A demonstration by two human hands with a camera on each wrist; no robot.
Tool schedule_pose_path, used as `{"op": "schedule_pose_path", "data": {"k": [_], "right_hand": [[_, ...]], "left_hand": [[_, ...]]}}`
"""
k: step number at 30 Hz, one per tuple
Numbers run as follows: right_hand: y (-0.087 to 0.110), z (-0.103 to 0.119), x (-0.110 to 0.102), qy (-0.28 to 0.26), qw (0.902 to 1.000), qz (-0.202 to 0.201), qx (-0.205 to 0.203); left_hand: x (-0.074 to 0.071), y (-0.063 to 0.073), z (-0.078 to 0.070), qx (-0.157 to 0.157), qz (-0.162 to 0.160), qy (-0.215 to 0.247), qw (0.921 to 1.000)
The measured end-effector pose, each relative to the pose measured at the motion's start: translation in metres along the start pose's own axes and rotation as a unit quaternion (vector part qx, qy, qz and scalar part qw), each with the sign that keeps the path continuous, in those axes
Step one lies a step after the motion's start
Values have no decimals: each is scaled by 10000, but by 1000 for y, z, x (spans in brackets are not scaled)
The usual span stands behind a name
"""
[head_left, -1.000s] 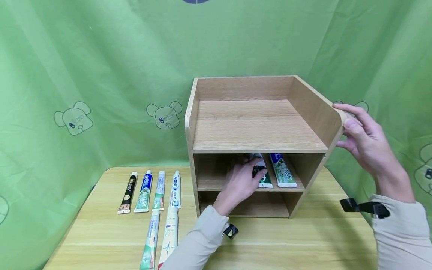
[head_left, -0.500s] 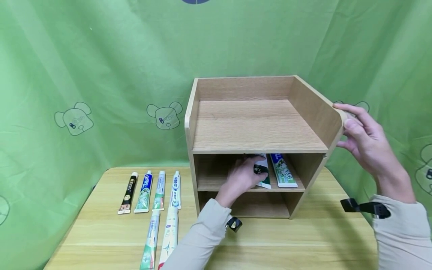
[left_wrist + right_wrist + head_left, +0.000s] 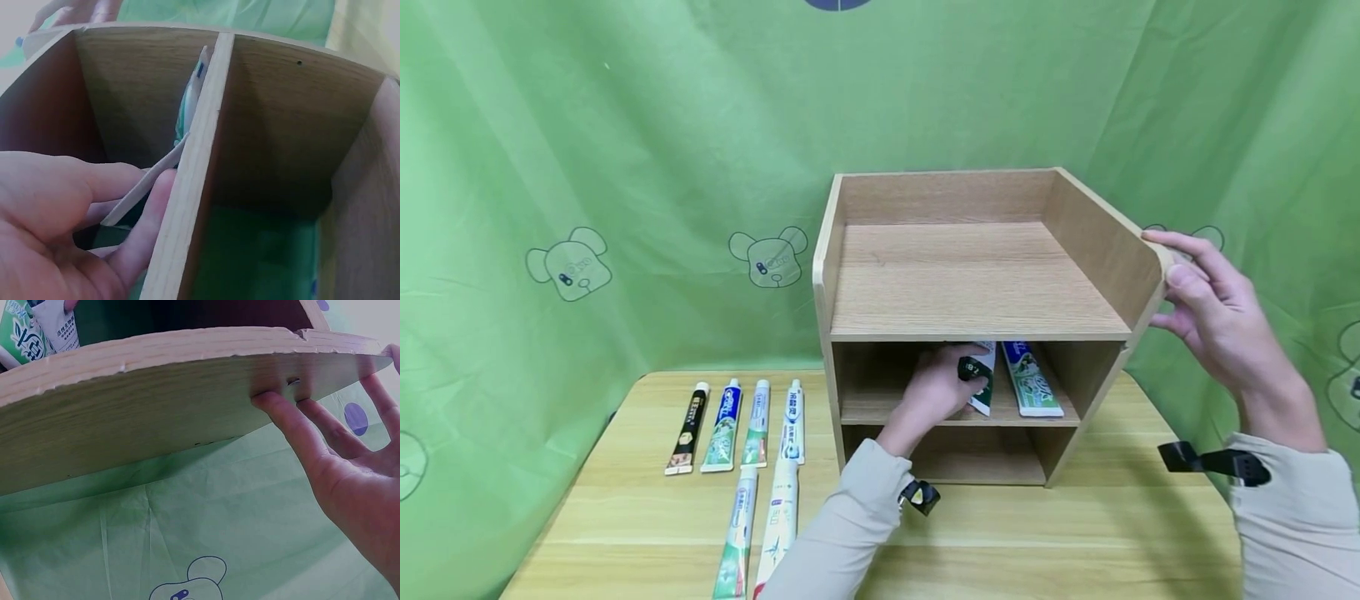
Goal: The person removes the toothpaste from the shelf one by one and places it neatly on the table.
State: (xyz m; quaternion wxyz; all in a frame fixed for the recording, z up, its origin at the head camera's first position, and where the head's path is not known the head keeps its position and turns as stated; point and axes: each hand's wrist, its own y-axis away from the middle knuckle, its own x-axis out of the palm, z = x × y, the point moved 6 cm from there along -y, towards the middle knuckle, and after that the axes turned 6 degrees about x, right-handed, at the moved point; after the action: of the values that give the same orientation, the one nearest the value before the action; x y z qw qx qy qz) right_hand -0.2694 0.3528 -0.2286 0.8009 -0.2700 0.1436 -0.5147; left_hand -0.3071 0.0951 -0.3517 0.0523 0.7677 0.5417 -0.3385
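In the head view my left hand (image 3: pixel 934 390) reaches into the middle compartment of a wooden shelf (image 3: pixel 970 279). It pinches a dark green and white toothpaste tube (image 3: pixel 981 385) near its flat end, which stands tilted on edge. The left wrist view has that tube's pale crimped end (image 3: pixel 140 190) between thumb and fingers, close to the shelf board's front edge. To its right lies a blue and green toothpaste tube (image 3: pixel 1032 383). My right hand (image 3: pixel 1221 312) touches the shelf's right side panel, index fingertip at the top edge, other fingertips against the outer face (image 3: pixel 162 425).
Left of the shelf, several toothpaste tubes lie on the wooden table (image 3: pixel 617 517): a black one (image 3: pixel 688 431), a blue and green one (image 3: pixel 722 427) and others in white. A white tube (image 3: pixel 778 517) lies beside my left sleeve. Green cloth (image 3: pixel 662 167) hangs behind.
The dark green and white tube has turned from lying flatter to a steeper tilt, its flat end shifting slightly left. My left hand turned with it. The right hand kept its place.
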Motion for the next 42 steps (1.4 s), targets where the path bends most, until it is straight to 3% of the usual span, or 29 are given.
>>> {"op": "schedule_pose_path", "data": {"k": [2,5,8,12,19,28,37,42], "right_hand": [[0,0,0,-23,10000,21,-22],[0,0,0,-24,10000,47,-40],[0,0,0,-28,10000,61,-43],[0,0,0,9,10000,-10,15],[1,-1,-2,-8,9999,-110,61],[0,-1,-1,-95,10000,-20,-23],[0,-1,-1,-82,10000,3,-14],[0,-1,0,-10,10000,-42,28]], "left_hand": [[-1,1,4,-16,-43,569,9984],[-5,1,8,68,-215,752,9969],[-6,2,14,-62,-339,1244,9916],[-5,3,22,-336,-517,2307,9711],[-8,9,26,-495,-603,2945,9525],[-7,26,27,-606,-656,3751,9227],[1,44,25,-782,-248,4680,8799],[1,53,22,-691,-91,4805,8742]]}}
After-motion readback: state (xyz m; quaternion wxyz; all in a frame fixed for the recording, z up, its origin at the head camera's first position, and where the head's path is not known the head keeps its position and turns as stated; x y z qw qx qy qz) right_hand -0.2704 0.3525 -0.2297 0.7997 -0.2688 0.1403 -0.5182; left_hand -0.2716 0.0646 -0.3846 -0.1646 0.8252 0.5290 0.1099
